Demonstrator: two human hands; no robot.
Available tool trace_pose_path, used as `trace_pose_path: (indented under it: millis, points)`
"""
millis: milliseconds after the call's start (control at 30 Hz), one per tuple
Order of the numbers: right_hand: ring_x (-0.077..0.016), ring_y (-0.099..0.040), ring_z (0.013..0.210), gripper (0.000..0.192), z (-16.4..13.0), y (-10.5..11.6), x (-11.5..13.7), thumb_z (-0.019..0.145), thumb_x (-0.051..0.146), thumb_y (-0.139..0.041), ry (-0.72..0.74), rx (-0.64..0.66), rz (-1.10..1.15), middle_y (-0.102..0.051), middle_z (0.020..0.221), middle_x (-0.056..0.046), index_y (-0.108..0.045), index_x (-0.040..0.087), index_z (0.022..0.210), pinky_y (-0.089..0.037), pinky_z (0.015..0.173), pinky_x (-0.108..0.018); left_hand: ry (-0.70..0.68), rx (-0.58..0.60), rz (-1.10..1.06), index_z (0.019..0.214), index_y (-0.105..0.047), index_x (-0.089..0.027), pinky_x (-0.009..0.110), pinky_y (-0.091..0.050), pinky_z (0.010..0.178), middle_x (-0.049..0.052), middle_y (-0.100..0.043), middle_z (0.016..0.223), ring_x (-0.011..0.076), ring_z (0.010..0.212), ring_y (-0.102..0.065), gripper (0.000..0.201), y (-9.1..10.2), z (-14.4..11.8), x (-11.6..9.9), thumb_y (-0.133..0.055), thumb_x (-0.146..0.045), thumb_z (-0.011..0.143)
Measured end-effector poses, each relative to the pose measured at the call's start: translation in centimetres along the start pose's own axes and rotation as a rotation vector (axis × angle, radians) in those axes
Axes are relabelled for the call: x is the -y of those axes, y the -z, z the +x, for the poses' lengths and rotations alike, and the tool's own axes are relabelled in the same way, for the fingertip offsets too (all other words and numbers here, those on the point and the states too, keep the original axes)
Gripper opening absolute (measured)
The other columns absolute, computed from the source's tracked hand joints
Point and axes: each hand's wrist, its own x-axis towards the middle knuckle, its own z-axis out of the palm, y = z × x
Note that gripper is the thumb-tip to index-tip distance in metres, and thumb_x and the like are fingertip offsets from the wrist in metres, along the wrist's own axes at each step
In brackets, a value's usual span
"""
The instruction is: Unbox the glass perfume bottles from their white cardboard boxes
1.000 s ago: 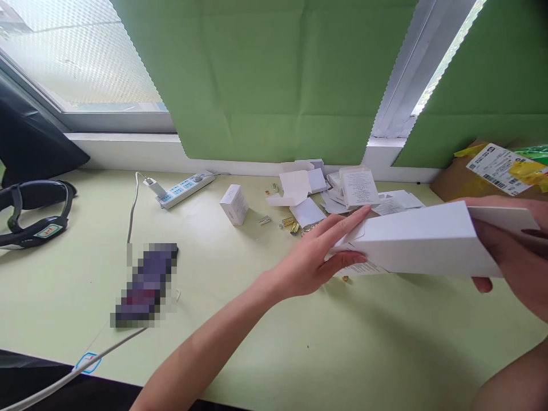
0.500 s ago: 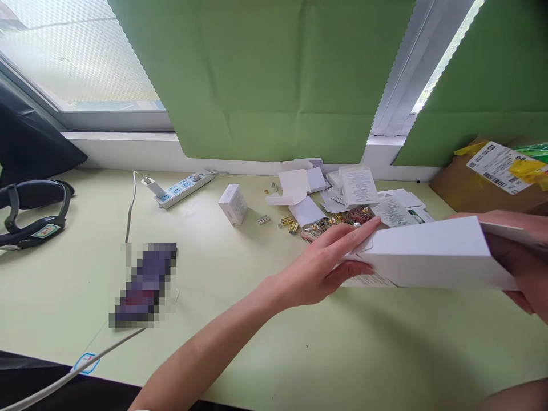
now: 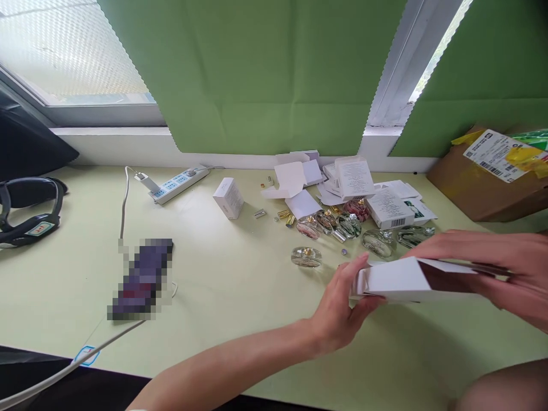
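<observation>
A white carton (image 3: 396, 279) is held sideways above the table between both hands. My left hand (image 3: 340, 311) grips its left end, thumb below and fingers on top. At the carton's open right end, my right hand (image 3: 509, 271) has its fingers around the flap and edge; some of them are hidden. Just beyond lie several glass perfume bottles, among them a clear one (image 3: 306, 257) standing apart to the left and another (image 3: 379, 242) behind the carton. Gold and silver caps (image 3: 283, 214) lie scattered near the bottles.
Small white boxes and opened cartons (image 3: 355, 178) pile up by the sill. One white box (image 3: 228, 198) stands alone. A power strip (image 3: 180, 184), a blurred-out phone (image 3: 141, 279), a headset (image 3: 32, 211) and a cable lie left. A cardboard box (image 3: 492, 177) sits back right.
Both hands have brought the carton lower and nearer, and it now appears tilted differently. The perfume bottles behind it have come into view. The camera has shifted slightly.
</observation>
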Motion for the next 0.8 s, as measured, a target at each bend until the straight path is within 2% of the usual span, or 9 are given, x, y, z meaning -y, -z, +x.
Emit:
trace_pose_path:
  millis: [67, 133, 200, 367, 600, 667, 800]
  points:
    - [-0.0288, -0.073, 0.083, 0.021, 2.0, -0.6, 1.6, 0.084, 0.049, -0.059, 0.092, 0.129, -0.075, -0.076, 0.096, 0.005, -0.076, 0.042, 0.094, -0.058, 0.056, -0.035, 0.005, -0.016, 0.034, 0.151, -0.022, -0.030, 0.046, -0.049, 0.101, 0.012, -0.055, 0.133, 0.0277, 0.122, -0.055, 0.073, 0.2, -0.6, 0.8, -0.062, -0.027, 0.091]
    - [-0.0263, -0.073, 0.080, 0.022, 2.8, -1.1, 2.7, 0.085, 0.049, -0.057, 0.111, 0.154, -0.110, -0.076, 0.095, 0.007, -0.075, 0.040, 0.095, -0.057, 0.051, -0.031, -0.011, -0.043, 0.059, 0.150, -0.023, -0.028, 0.046, -0.048, 0.102, 0.012, -0.054, 0.133, 0.0265, 0.122, -0.055, 0.072, 0.6, -0.9, 1.3, -0.063, -0.026, 0.090]
    - [-0.0247, -0.073, 0.078, 0.023, 3.0, -1.4, 3.0, 0.085, 0.051, -0.058, 0.104, 0.157, -0.127, -0.076, 0.093, 0.007, -0.075, 0.038, 0.094, -0.057, 0.051, -0.030, -0.061, -0.058, 0.049, 0.146, -0.026, -0.025, 0.044, -0.048, 0.101, 0.012, -0.053, 0.131, 0.0246, 0.120, -0.054, 0.069, 1.0, -0.8, 1.6, -0.063, -0.022, 0.089]
    - [-0.0224, -0.073, 0.074, 0.019, 2.7, -1.7, 2.8, 0.086, 0.043, -0.057, 0.166, 0.163, -0.172, -0.076, 0.090, 0.006, -0.074, 0.036, 0.091, -0.056, 0.048, -0.027, -0.150, -0.037, -0.008, 0.128, -0.034, -0.021, 0.041, -0.050, 0.095, 0.014, -0.050, 0.127, 0.0217, 0.117, -0.053, 0.044, 1.2, -0.7, 2.0, -0.055, -0.014, 0.091]
    - [-0.0229, -0.072, 0.070, 0.030, 2.4, -1.4, 2.8, 0.080, 0.021, -0.046, 0.247, 0.120, -0.260, -0.075, 0.082, 0.003, -0.073, 0.033, 0.085, -0.054, 0.046, -0.027, -0.174, 0.023, -0.024, 0.141, -0.030, -0.019, 0.044, -0.046, 0.100, 0.015, -0.049, 0.128, 0.0228, 0.120, -0.049, 0.048, 1.4, -0.7, 1.9, -0.041, -0.012, 0.096]
    - [-0.0230, -0.072, 0.070, 0.033, 2.2, -1.4, 3.1, 0.079, 0.019, -0.044, 0.232, 0.123, -0.283, -0.075, 0.081, 0.002, -0.073, 0.033, 0.085, -0.053, 0.047, -0.027, -0.179, 0.028, -0.019, 0.143, -0.030, -0.020, 0.044, -0.046, 0.100, 0.016, -0.049, 0.129, 0.0230, 0.120, -0.049, 0.048, 1.5, -0.7, 1.8, -0.040, -0.013, 0.096]
    - [-0.0232, -0.071, 0.077, 0.039, 1.8, -1.5, 4.3, 0.081, 0.017, -0.038, 0.105, 0.152, -0.401, -0.075, 0.085, 0.002, -0.073, 0.035, 0.085, -0.056, 0.057, -0.030, -0.170, 0.028, -0.020, 0.140, -0.031, -0.019, 0.044, -0.046, 0.099, 0.016, -0.049, 0.128, 0.0232, 0.120, -0.049, 0.047, 1.5, -0.7, 1.7, -0.041, -0.013, 0.095]
